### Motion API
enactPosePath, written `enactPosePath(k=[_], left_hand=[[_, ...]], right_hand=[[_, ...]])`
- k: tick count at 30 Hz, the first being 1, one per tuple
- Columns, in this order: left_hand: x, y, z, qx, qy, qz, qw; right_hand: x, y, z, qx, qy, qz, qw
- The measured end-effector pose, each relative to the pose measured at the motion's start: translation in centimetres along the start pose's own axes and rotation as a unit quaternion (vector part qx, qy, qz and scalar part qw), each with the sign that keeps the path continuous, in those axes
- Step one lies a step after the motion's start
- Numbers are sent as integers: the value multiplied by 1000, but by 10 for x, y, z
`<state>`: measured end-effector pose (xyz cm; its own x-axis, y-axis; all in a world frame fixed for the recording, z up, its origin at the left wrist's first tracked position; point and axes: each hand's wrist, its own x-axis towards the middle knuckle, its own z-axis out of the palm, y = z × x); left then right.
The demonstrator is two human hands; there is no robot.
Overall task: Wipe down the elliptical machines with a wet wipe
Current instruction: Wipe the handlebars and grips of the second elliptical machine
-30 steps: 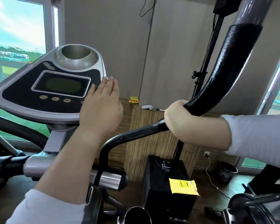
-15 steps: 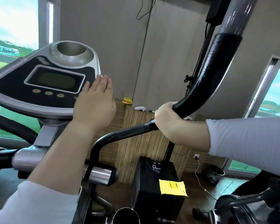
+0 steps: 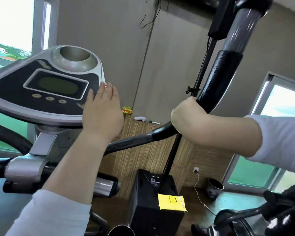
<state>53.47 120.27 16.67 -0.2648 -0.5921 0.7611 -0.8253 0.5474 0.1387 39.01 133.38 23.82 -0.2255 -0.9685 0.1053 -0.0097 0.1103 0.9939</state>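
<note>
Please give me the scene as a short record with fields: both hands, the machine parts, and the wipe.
Left hand: flat, fingers straight, over right edge of the grey-and-black plastic console
Right hand: grips the black curved foam-padded handlebar
Wet wipe: not visible
Floor: black box with yellow sheet

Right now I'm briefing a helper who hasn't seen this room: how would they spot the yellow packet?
Below the black handlebar the right hand grips, a black box stands on the floor. The yellow packet sits at its near right corner. It is flat and rectangular, unlike the smaller yellow item on the wooden ledge.
</note>
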Motion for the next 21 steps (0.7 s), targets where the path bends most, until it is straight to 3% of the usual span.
enactPosePath(k=[4, 7, 11, 16, 21], left_hand=[[-12, 42, 9, -61, -8, 63, 996], [-20, 72, 26, -194, -89, 58, 975], [-32, 98, 45, -324, -215, 14, 921], [-50, 114, 58, -409, -196, 32, 891], [-53, 118, 63, -436, -171, 18, 883]], right_hand=[[7, -6, 4, 35, 18, 26, 999], [16, -18, 5, 12, 17, 4, 1000], [16, -17, 3, 5, -8, -28, 1000], [10, 1, 4, -8, -32, 11, 999], [9, 4, 1, -21, -57, 30, 998]])
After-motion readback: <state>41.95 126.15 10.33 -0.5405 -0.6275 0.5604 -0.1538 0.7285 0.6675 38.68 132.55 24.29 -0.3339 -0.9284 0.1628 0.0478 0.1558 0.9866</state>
